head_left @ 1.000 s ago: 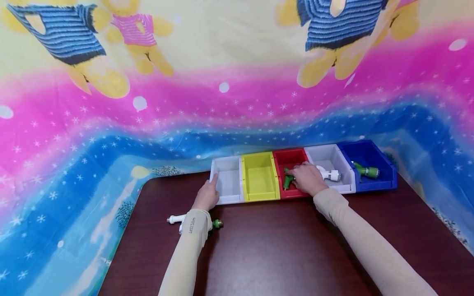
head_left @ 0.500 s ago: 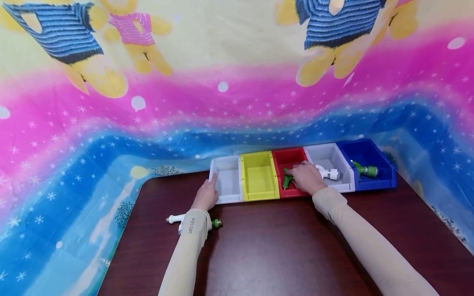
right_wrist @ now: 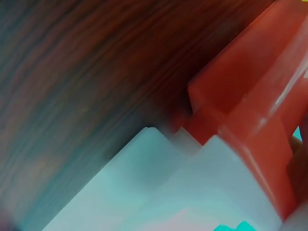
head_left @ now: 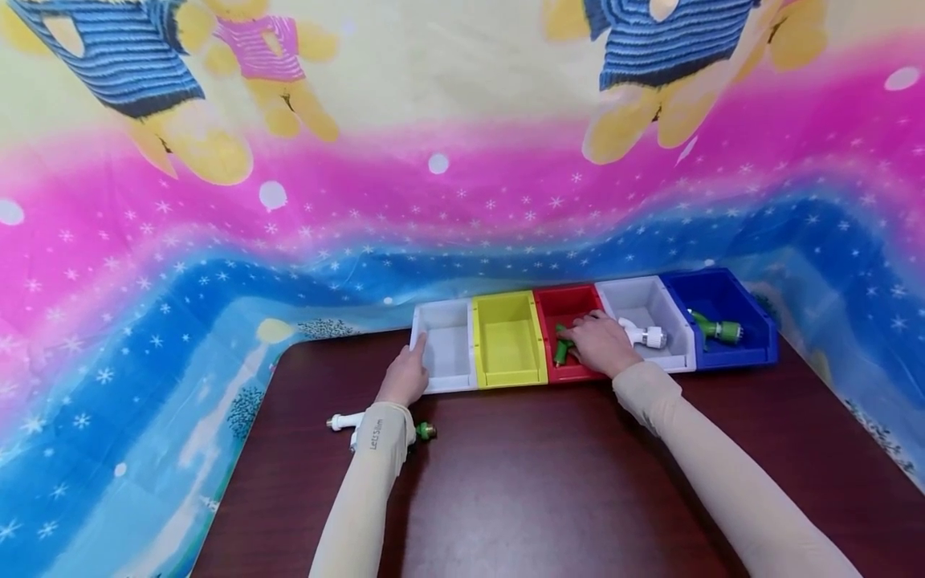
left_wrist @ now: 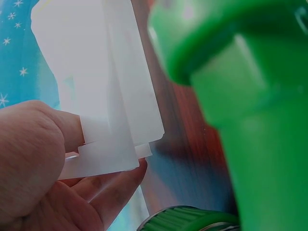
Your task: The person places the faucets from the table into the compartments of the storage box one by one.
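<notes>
My left hand (head_left: pixel 402 374) grips the outer wall of the leftmost white bin (head_left: pixel 446 380); in the left wrist view the thumb is over the wall of the white bin (left_wrist: pixel 108 149) and the fingers lie beneath it. My right hand (head_left: pixel 600 343) reaches into the red bin (head_left: pixel 571 299), fingers curled over a green spray nozzle (head_left: pixel 561 352). Part of that nozzle is hidden under the hand. In the right wrist view the red bin (right_wrist: pixel 240 96) adjoins a white bin (right_wrist: pixel 159 183), while the hand shows only at the right edge.
A yellow bin (head_left: pixel 507 337) stands between the white and red ones. A white nozzle (head_left: pixel 649 335) lies in the second white bin (head_left: pixel 682 365), a green nozzle (head_left: pixel 721 331) in the blue bin (head_left: pixel 764 353). White (head_left: pixel 347 421) and green (head_left: pixel 426 431) nozzles lie under my left forearm.
Both hands, the bins and the nozzles stay put relative to one another. Only the head view shifts slightly.
</notes>
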Action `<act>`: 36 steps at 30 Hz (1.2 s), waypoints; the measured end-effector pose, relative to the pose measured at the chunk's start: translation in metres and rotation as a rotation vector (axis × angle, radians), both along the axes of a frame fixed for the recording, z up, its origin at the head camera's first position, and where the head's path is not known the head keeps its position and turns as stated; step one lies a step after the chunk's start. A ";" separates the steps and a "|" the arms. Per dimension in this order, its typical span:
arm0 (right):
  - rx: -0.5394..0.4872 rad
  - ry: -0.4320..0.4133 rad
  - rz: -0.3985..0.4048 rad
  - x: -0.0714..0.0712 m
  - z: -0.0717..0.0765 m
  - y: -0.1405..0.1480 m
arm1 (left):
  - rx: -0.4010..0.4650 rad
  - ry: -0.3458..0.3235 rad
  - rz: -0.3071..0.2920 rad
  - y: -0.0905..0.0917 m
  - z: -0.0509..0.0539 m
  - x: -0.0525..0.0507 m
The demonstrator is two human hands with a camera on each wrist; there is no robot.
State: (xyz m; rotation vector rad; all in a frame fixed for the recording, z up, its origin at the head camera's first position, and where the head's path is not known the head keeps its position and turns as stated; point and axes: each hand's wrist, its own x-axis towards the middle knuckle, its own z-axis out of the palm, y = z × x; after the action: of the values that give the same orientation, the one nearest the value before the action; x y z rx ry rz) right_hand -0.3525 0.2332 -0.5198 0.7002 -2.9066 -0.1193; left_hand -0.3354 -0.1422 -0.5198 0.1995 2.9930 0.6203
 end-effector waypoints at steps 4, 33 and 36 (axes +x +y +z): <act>0.009 -0.008 0.004 0.000 0.003 0.000 | -0.001 0.005 -0.001 0.000 0.001 0.000; -0.400 0.097 -0.203 -0.003 0.037 0.060 | 0.000 0.030 -0.023 -0.002 -0.002 0.001; -0.409 0.146 -0.219 0.001 0.037 0.073 | -0.002 0.026 -0.022 -0.002 -0.001 0.000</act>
State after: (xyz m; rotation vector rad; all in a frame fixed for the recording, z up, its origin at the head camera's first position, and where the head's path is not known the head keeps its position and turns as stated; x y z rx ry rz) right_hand -0.3512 0.3058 -0.4831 0.2924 -2.7282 0.3732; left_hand -0.3353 -0.1445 -0.5208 0.2424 3.0118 0.6174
